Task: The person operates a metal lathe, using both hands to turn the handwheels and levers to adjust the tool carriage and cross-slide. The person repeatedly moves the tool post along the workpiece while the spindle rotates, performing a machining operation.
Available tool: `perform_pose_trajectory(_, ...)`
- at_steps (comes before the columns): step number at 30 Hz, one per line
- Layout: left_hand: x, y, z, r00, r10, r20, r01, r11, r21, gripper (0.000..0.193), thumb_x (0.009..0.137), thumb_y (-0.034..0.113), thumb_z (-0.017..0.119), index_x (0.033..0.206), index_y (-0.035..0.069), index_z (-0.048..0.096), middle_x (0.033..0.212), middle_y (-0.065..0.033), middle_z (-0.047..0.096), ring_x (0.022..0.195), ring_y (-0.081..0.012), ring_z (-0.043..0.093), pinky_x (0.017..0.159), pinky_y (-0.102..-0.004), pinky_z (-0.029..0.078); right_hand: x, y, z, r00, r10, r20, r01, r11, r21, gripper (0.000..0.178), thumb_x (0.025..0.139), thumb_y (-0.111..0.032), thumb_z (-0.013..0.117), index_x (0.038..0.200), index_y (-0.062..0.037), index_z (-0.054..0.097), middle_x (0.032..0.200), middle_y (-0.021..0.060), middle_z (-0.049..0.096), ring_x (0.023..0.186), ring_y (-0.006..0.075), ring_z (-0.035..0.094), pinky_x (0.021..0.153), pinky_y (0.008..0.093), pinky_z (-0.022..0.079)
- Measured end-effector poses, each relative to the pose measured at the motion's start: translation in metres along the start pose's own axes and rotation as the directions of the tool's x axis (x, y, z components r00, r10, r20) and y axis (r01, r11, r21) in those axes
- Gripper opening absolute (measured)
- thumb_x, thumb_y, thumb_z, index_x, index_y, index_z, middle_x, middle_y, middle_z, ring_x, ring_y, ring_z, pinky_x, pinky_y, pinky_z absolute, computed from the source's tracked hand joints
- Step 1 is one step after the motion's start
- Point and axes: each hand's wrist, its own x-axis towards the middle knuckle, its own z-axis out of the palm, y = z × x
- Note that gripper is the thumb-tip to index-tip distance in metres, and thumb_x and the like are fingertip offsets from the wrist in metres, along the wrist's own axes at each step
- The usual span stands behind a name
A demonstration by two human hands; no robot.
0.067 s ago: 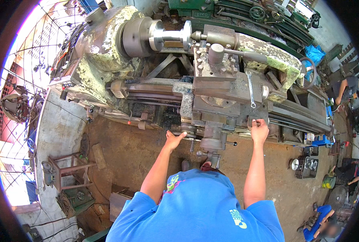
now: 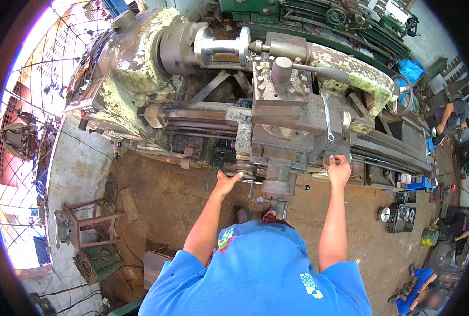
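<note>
A lathe fills the upper middle of the head view. Its grey chuck is smeared by motion, and a shiny flanged metal workpiece spans from it to the tailstock centre. My left hand grips the rim of a handwheel at the carriage front, thumb toward the right. On the carriage's right front edge, my right hand has its fingers curled over a small dark part I cannot make out. A combination wrench lies on the carriage just beyond that hand. The tool post stands near the workpiece.
Between my hands a cross-slide crank with a ball handle juts toward me. Metal chips lie about the carriage. Behind stands a green lathe. A rusty stand is at left, a black crate at right. Other people work at the far right.
The chuck and workpiece have turned, as the chuck's blurred outline differs. Both my hands keep their places.
</note>
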Motion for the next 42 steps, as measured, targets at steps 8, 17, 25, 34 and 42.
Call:
perform_pose_trajectory(8, 0.003, -0.163, -0.043, 0.989, -0.148, -0.027, 0.150, 0.982, 0.115, 0.061, 0.078, 0.043, 0.077, 0.119, 0.000, 0.063, 0.114, -0.0162, 0.068, 0.105, -0.0331, 0.063, 0.088, -0.0491, 0.048, 0.000, -0.004, -0.003, 0.994, 0.062, -0.090, -0.053, 0.994, 0.101, 0.020, 0.083, -0.023, 0.070, 0.087, -0.0042, 0.069, 0.073, 0.0166, 0.068, 0.068, 0.0309, 0.069, 0.065, 0.0395, 0.052)
perform_pose_trajectory(17, -0.051, -0.287, -0.049, 0.802, -0.597, -0.012, 0.552, 0.734, 0.396, 0.045, 0.081, 0.047, 0.073, 0.091, 0.003, 0.068, 0.077, -0.0108, 0.064, 0.070, -0.0243, 0.063, 0.058, -0.0407, 0.048, 0.002, 0.006, 0.002, 0.995, 0.027, -0.091, -0.015, 0.992, 0.128, 0.019, 0.082, -0.021, 0.070, 0.087, -0.0030, 0.069, 0.074, 0.0171, 0.069, 0.068, 0.0301, 0.068, 0.066, 0.0393, 0.052)
perform_pose_trajectory(25, -0.083, -0.272, -0.006, 0.902, -0.426, -0.074, 0.410, 0.897, -0.165, 0.043, 0.085, 0.037, 0.070, 0.108, 0.001, 0.065, 0.092, -0.0093, 0.066, 0.077, -0.0213, 0.064, 0.063, -0.0408, 0.049, 0.003, 0.011, 0.000, 1.000, -0.016, 0.017, 0.013, 0.991, 0.136, 0.020, 0.081, -0.025, 0.071, 0.086, -0.0058, 0.069, 0.071, 0.0141, 0.068, 0.065, 0.0298, 0.066, 0.066, 0.0400, 0.051)
perform_pose_trajectory(34, -0.145, -0.326, 0.084, 0.814, -0.468, -0.343, 0.493, 0.870, -0.015, 0.049, 0.080, 0.037, 0.074, 0.107, -0.004, 0.067, 0.099, -0.0205, 0.070, 0.078, -0.0282, 0.069, 0.069, -0.0382, 0.054, 0.001, 0.014, -0.004, 0.988, -0.126, 0.093, 0.101, 0.967, 0.235, 0.020, 0.081, -0.024, 0.070, 0.086, -0.0052, 0.067, 0.072, 0.0139, 0.067, 0.066, 0.0305, 0.066, 0.064, 0.0408, 0.050)
perform_pose_trajectory(42, -0.194, -0.338, 0.115, 0.808, -0.564, -0.170, 0.424, 0.758, -0.496, 0.029, 0.089, 0.023, 0.068, 0.070, 0.001, 0.062, 0.055, -0.0057, 0.052, 0.042, -0.0155, 0.045, 0.038, -0.0357, 0.032, -0.001, 0.008, -0.014, 0.974, -0.124, 0.188, 0.085, 0.975, 0.203, 0.018, 0.080, -0.023, 0.069, 0.085, -0.0062, 0.067, 0.076, 0.0148, 0.069, 0.073, 0.0343, 0.068, 0.068, 0.0436, 0.051)
